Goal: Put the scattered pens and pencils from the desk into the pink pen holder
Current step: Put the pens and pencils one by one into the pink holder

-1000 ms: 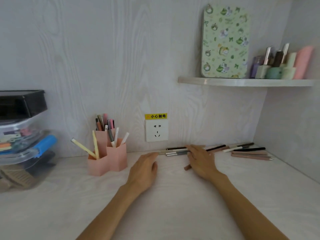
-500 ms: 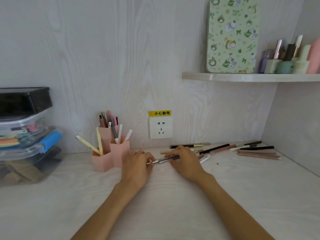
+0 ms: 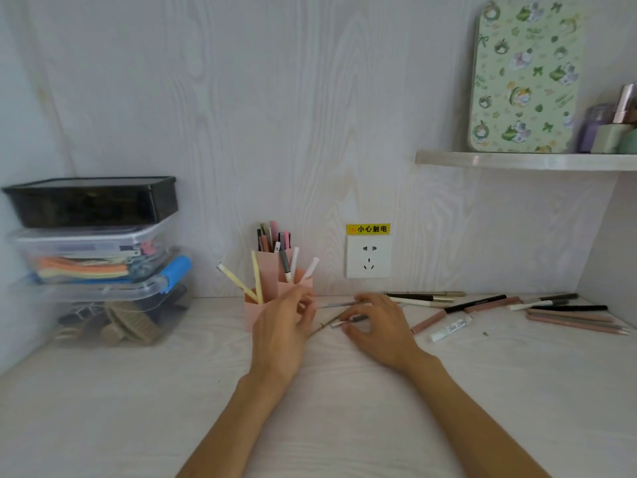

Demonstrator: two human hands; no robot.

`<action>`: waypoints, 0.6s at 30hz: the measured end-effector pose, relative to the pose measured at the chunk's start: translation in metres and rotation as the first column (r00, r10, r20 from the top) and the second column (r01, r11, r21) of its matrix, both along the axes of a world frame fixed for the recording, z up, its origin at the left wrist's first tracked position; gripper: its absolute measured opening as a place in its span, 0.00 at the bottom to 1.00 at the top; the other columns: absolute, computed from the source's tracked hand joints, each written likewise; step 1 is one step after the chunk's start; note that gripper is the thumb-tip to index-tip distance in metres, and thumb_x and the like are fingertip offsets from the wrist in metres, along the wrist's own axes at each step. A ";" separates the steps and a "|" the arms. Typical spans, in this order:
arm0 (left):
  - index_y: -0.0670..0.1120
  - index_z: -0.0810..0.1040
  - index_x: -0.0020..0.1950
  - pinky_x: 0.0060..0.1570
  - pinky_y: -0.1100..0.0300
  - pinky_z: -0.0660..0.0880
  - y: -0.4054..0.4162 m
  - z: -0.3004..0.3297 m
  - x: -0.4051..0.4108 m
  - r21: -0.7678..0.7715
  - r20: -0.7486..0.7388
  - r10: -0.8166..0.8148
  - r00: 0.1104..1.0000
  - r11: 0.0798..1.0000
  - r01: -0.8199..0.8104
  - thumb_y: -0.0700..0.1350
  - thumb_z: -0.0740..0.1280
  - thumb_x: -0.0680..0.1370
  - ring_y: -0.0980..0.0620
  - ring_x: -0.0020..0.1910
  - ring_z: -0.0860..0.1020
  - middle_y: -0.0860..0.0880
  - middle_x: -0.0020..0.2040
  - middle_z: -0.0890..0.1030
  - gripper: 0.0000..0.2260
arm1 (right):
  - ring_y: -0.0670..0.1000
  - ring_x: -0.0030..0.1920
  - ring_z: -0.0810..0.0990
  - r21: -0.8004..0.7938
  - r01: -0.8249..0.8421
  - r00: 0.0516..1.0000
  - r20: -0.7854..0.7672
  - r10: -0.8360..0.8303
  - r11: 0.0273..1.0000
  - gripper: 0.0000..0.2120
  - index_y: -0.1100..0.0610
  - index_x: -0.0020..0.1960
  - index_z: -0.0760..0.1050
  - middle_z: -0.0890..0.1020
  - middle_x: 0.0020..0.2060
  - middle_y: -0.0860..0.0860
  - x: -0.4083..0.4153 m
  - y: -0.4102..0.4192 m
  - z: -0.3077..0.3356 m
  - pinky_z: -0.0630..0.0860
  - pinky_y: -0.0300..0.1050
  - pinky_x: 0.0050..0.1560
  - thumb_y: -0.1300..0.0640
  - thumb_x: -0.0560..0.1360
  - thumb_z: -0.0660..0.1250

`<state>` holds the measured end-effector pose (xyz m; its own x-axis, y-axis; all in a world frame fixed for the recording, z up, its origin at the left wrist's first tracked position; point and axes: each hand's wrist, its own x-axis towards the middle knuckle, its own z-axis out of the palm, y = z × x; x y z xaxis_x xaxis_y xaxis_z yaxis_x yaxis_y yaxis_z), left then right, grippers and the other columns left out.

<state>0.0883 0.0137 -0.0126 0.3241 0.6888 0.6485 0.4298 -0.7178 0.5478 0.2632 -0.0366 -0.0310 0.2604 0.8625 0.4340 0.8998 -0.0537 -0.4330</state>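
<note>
The pink pen holder (image 3: 267,274) stands against the back wall with several pens in it; my left hand (image 3: 284,327) hides its right lower part. That hand pinches a thin brown pencil (image 3: 325,325), which slants out to the right just above the desk. My right hand (image 3: 377,327) is cupped beside it, thumb and fingers closed round a grey pen (image 3: 350,321); another thin grey pen (image 3: 336,305) lies by its fingertips. More lie to the right: black pens (image 3: 422,297), a black pen (image 3: 477,302), a pink pencil (image 3: 429,320), a white marker (image 3: 450,328), and pink pencils (image 3: 574,320).
Stacked plastic storage boxes (image 3: 93,257) fill the desk's left corner. A wall socket (image 3: 368,257) with a yellow label sits behind the hands. A shelf (image 3: 517,161) at upper right carries a green tin (image 3: 524,74) and small bottles. The right side wall closes the desk.
The view has shifted left. My right hand slid pens leftwards from the pile; my left hand rose off the desk and took the thin brown pencil by the holder.
</note>
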 end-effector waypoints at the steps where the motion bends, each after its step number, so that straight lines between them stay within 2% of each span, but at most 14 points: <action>1: 0.54 0.78 0.53 0.41 0.60 0.77 -0.004 0.007 -0.001 0.017 0.095 0.015 0.995 1.000 -0.017 0.48 0.67 0.77 0.61 0.41 0.79 0.59 0.45 0.81 0.05 | 0.47 0.67 0.66 0.006 0.005 1.000 0.001 -0.005 1.000 0.08 0.46 0.50 0.80 0.73 0.63 0.47 0.000 0.000 0.000 0.58 0.45 0.67 0.49 0.71 0.68; 5: 0.50 0.80 0.50 0.44 0.66 0.77 -0.012 0.042 -0.019 0.090 0.473 0.003 0.881 0.995 -0.051 0.45 0.69 0.75 0.63 0.41 0.80 0.60 0.42 0.82 0.04 | 0.46 0.70 0.63 0.028 0.014 1.000 0.023 -0.015 1.000 0.09 0.44 0.51 0.81 0.70 0.67 0.45 -0.002 0.000 -0.001 0.56 0.43 0.67 0.49 0.71 0.68; 8: 0.47 0.79 0.50 0.44 0.70 0.75 -0.005 0.078 -0.042 0.181 0.560 0.015 0.829 0.973 -0.140 0.44 0.69 0.75 0.62 0.42 0.80 0.53 0.43 0.82 0.05 | 0.47 0.70 0.63 0.014 0.014 0.999 0.031 -0.014 1.000 0.09 0.45 0.51 0.80 0.69 0.68 0.45 -0.001 0.000 0.000 0.56 0.44 0.69 0.49 0.72 0.67; 11: 0.44 0.79 0.49 0.40 0.74 0.73 0.008 0.109 -0.064 0.251 0.514 0.081 0.854 0.938 -0.241 0.47 0.70 0.75 0.59 0.40 0.79 0.53 0.43 0.81 0.07 | 0.48 0.69 0.64 0.018 0.006 1.000 0.023 -0.007 1.000 0.08 0.46 0.50 0.80 0.70 0.67 0.46 -0.002 0.000 -0.001 0.58 0.45 0.69 0.49 0.72 0.67; 15: 0.43 0.80 0.46 0.36 0.66 0.74 0.017 0.127 -0.077 0.369 0.321 0.120 0.939 0.898 -0.241 0.49 0.71 0.74 0.55 0.36 0.79 0.52 0.40 0.82 0.09 | 0.48 0.69 0.64 0.016 -0.006 1.000 0.019 0.005 1.000 0.08 0.46 0.51 0.80 0.70 0.67 0.47 -0.001 0.002 -0.002 0.59 0.46 0.70 0.49 0.72 0.67; 18: 0.43 0.81 0.44 0.35 0.63 0.73 0.020 0.129 -0.070 0.478 0.174 0.158 0.972 0.850 -0.224 0.50 0.70 0.74 0.57 0.35 0.77 0.49 0.39 0.83 0.10 | 0.48 0.69 0.64 0.024 -0.018 1.000 0.005 0.018 1.000 0.08 0.45 0.51 0.80 0.71 0.66 0.47 -0.001 0.002 -0.002 0.60 0.46 0.69 0.50 0.72 0.67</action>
<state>0.0184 0.0340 0.1165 0.1143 0.3102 0.9438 0.5387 -0.8176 0.2035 0.2622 -0.0348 -0.0335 0.2432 0.8564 0.4555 0.9025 -0.0277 -0.4297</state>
